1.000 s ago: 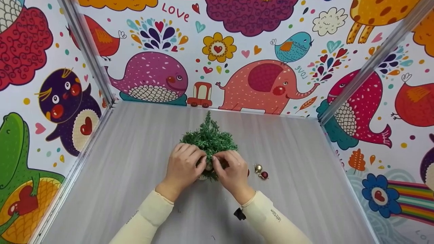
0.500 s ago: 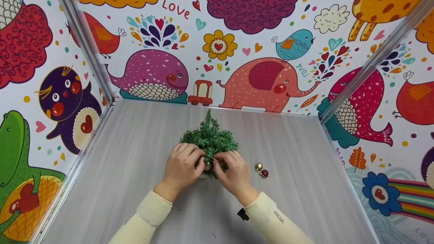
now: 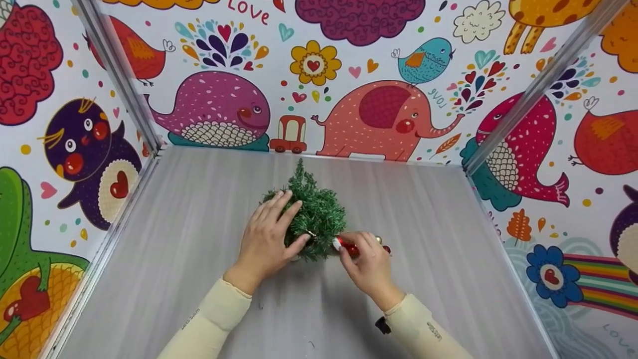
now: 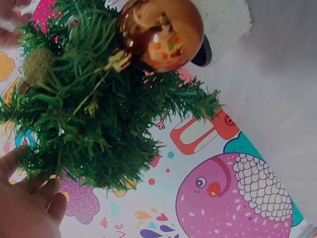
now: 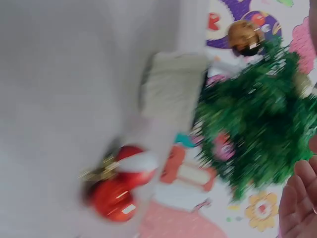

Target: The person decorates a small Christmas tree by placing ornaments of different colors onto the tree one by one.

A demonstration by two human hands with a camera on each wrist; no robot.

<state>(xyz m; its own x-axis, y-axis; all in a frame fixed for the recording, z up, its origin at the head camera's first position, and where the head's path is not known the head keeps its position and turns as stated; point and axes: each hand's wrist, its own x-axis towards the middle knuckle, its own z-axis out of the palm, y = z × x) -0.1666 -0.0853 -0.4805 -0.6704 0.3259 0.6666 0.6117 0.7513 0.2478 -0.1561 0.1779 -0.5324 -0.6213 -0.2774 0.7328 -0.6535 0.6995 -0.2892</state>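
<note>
A small green artificial Christmas tree (image 3: 319, 204) stands on the table, its base pale in the right wrist view. My left hand (image 3: 269, 232) lies over its left side, fingers spread among the branches. A shiny bronze bauble (image 4: 161, 34) with a gold cap and string hangs on the tree, and a glittery gold bauble (image 4: 37, 67) sits deeper in the branches. Just right of the tree, my right hand (image 3: 369, 262) hovers with bent fingers and nothing visible in its grasp. Close by it are two red baubles (image 5: 124, 183), blurred, partly hidden by the fingers in the head view.
Beyond the right hand, a small gold bauble (image 3: 379, 240) and a dark red bauble (image 3: 387, 250) lie on the grey table (image 3: 209, 199). Patterned cartoon panels (image 3: 224, 109) enclose the back and sides, joined by metal corner posts (image 3: 119, 75).
Both hands were together at the tree's front with a gold bauble between them. Now the left hand has spread upward over the branches, and the right has moved right toward the red baubles.
</note>
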